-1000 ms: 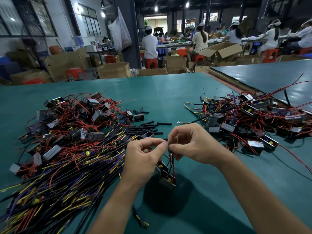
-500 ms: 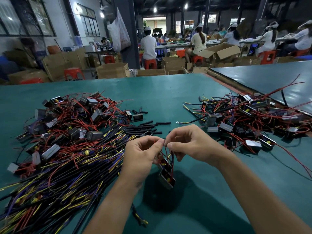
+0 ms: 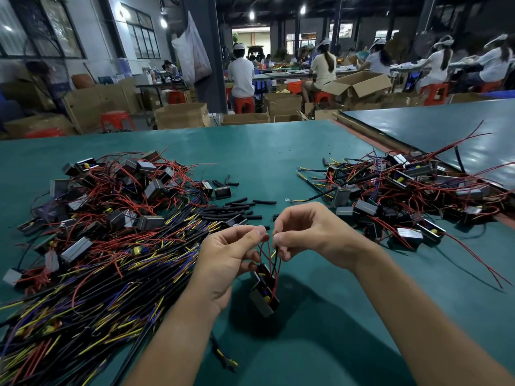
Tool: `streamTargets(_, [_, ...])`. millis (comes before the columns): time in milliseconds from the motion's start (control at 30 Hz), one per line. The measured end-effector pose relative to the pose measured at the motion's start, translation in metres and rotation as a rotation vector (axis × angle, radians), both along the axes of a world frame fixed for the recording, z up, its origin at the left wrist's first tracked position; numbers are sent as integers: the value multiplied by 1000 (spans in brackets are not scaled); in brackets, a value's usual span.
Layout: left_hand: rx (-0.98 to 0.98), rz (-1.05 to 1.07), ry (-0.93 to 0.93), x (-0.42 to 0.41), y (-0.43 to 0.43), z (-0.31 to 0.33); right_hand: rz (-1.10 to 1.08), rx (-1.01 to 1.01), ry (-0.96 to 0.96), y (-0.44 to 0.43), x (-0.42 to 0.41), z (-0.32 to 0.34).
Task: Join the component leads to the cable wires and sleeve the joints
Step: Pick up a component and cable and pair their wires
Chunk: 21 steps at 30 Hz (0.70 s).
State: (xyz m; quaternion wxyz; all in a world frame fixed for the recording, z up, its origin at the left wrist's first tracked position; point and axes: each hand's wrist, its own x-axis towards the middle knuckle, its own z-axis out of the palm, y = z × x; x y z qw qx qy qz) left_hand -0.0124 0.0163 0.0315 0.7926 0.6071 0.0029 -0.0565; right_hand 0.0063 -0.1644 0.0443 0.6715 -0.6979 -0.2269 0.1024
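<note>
Now the left hand [image 3: 225, 260] and right hand [image 3: 312, 235] are easing apart, each grip pinching the red leads [image 3: 276, 277], the component [image 3: 263, 295] dangling above the tabletop [image 3: 334, 316], the joint seemingly unfinished.

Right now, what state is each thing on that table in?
Left hand: fingers pinch the leads.
Right hand: pinches the leads too.
Component: hangs tilted by its leads.
Sleeve pieces: loose on the table.
Left pile: tangled.
Right pile: tangled.
Cardboard box: flaps open.
</note>
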Motion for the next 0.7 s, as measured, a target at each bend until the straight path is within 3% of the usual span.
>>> streamTargets(167, [84,35,-88,-4,-5,0,-79,-24,-28,2,0,2])
streamTargets(567, [24,82,-58,-3,-5,0,-221,-96,-54,10,-2,7])
streamTargets(700, [25,87,-59,-3,-5,-1,-313,66,14,12,2,7])
